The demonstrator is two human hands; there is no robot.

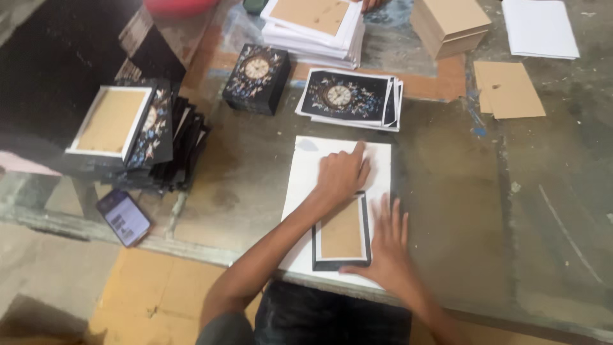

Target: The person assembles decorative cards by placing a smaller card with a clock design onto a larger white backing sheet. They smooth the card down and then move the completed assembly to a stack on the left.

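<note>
Hands flat on card piece over white sheet
Card piece (342, 235) lies between left hand (341, 174), pressing the white sheet (306, 172) just beyond it, and spread right hand (386, 246) touching its right edge.

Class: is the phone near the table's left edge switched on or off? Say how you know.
On. The phone lies face up near the table edge with its screen lit; what it displays is too small to make out.

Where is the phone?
In the head view, the dark rectangular phone with a lit screen lies at the table's near left edge, below the stack of black printed box covers.
</note>
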